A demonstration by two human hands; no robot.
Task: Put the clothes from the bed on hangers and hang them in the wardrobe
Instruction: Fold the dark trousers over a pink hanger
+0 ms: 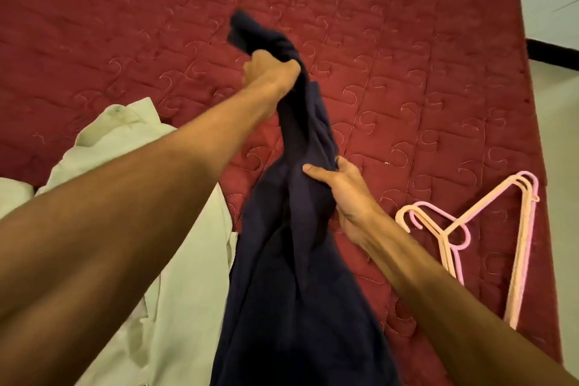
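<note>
Dark garment (pixel 297 260), centre of frame, lifted off the bed (pixel 125 25) and hanging in a long bunched column down to the lower edge. I judge the step in hand to be sorting this one piece out before any hanger goes in.

My left hand (pixel 272 72), upper centre, is closed in a fist around the top end of the cloth. My right hand (pixel 344 194), below it and right of centre, pinches a fold between the thumb and curled fingers (pixel 315 171).

The next move, as I read it, calls for finding the neck or waistband and reaching for the hangers (pixel 519 260), stacked on the bed at the right. A pale garment (pixel 175 260) waits at lower left.
</note>
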